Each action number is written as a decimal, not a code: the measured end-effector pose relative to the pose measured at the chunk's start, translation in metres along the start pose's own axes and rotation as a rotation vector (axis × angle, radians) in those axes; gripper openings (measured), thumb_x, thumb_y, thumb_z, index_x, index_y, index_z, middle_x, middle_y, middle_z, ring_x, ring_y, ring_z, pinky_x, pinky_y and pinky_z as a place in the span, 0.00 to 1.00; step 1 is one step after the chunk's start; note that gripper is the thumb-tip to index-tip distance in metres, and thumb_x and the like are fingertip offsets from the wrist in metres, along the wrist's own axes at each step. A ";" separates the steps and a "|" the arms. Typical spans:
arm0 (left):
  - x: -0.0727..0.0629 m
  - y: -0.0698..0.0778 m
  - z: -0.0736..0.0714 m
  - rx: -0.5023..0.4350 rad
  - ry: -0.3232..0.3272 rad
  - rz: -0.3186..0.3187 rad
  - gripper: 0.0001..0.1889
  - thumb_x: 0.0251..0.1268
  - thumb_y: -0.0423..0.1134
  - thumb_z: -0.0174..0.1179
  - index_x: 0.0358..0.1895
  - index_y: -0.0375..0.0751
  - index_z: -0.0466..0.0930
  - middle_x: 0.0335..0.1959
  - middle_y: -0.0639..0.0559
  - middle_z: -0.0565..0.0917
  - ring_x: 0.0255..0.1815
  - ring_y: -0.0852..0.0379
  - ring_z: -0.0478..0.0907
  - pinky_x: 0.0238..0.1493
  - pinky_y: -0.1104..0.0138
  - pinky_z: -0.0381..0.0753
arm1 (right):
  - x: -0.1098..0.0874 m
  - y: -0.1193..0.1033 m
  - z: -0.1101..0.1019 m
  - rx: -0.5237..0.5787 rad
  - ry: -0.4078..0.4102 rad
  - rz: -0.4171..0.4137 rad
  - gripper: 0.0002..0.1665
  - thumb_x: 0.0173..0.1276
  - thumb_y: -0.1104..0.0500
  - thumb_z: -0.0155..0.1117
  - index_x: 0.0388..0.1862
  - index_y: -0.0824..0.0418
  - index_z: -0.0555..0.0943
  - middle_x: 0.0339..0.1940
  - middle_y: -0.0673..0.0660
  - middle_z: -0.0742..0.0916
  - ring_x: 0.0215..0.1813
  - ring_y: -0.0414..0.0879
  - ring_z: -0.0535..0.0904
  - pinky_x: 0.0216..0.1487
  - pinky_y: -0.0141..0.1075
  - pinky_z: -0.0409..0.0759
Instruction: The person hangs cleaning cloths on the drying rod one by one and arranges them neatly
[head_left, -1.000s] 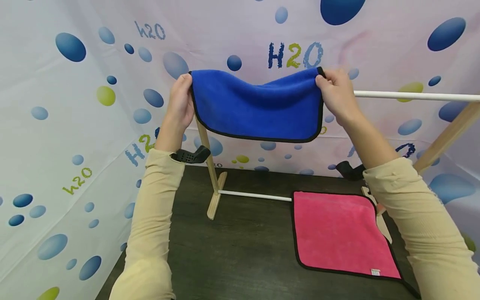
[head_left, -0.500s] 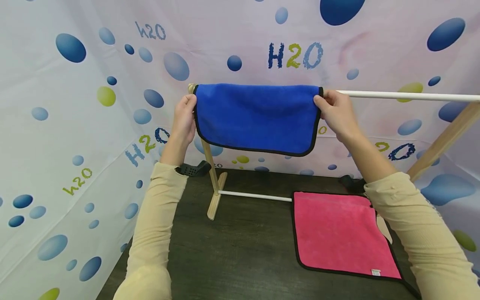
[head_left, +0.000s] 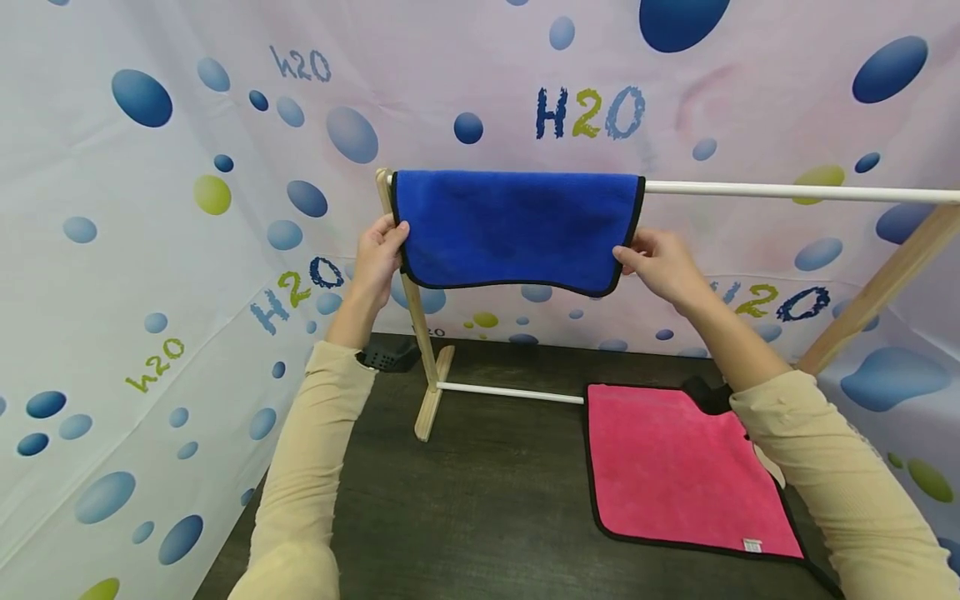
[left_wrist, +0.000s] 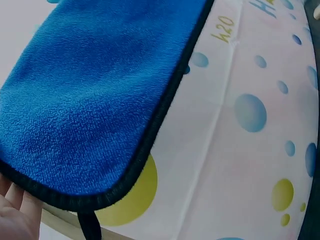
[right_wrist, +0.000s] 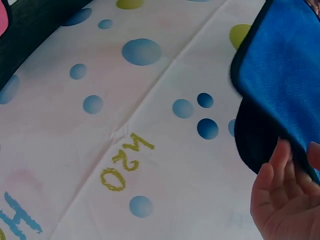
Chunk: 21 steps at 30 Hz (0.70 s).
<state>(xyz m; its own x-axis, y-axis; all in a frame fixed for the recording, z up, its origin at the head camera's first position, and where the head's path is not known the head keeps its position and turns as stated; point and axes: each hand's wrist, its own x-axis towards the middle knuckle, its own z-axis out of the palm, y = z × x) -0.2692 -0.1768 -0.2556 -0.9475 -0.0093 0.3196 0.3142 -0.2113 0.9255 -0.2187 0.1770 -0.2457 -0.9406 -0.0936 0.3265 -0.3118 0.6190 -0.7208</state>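
A blue towel (head_left: 517, 229) with black edging hangs folded over the upper white rod (head_left: 795, 192) of a wooden rack. My left hand (head_left: 377, 258) pinches its left edge, thumb in front, beside the rack's left post. At the opposite edge, lower down, my right hand (head_left: 663, 265) holds the black border between thumb and fingers. The left wrist view has the towel's rounded corner and a dark loop (left_wrist: 89, 226) under it, with part of my left hand (left_wrist: 19, 212) at lower left. In the right wrist view, my right fingers lie behind the border (right_wrist: 292, 145).
A pink towel (head_left: 682, 467) with black edging and a white tag hangs over the lower white rod (head_left: 517, 392) at right. The rack's left post (head_left: 420, 325) stands on a wooden foot; its right post (head_left: 877, 287) leans outward. Behind is a printed curtain (head_left: 480, 50).
The blue towel has come down from above the upper rod and now drapes over it. Both hands have slid down its side edges, and its top now lies straight.
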 end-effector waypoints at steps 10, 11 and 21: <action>0.003 0.009 0.002 0.018 0.053 0.064 0.06 0.69 0.33 0.46 0.42 0.43 0.72 0.28 0.56 0.76 0.28 0.62 0.72 0.34 0.72 0.74 | 0.002 -0.009 -0.007 0.184 0.145 -0.105 0.17 0.70 0.60 0.50 0.46 0.74 0.75 0.30 0.48 0.81 0.30 0.34 0.75 0.35 0.22 0.73; 0.003 0.011 0.002 0.007 0.060 0.071 0.06 0.69 0.32 0.46 0.42 0.42 0.72 0.28 0.55 0.76 0.28 0.62 0.72 0.34 0.72 0.74 | 0.003 -0.011 -0.008 0.192 0.165 -0.109 0.17 0.70 0.59 0.50 0.46 0.73 0.75 0.29 0.46 0.79 0.30 0.34 0.74 0.35 0.22 0.73; 0.014 0.033 0.006 -0.119 0.102 0.127 0.06 0.68 0.29 0.47 0.36 0.39 0.74 0.26 0.52 0.75 0.26 0.60 0.72 0.30 0.72 0.73 | 0.015 -0.025 -0.010 0.199 0.253 -0.099 0.16 0.69 0.59 0.51 0.45 0.72 0.75 0.24 0.45 0.76 0.29 0.37 0.70 0.33 0.24 0.70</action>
<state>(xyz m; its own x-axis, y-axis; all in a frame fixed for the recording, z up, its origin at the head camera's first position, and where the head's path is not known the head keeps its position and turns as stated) -0.2712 -0.1780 -0.2190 -0.9039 -0.1408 0.4040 0.4277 -0.3162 0.8468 -0.2237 0.1684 -0.2167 -0.8492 0.0661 0.5239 -0.4433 0.4499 -0.7753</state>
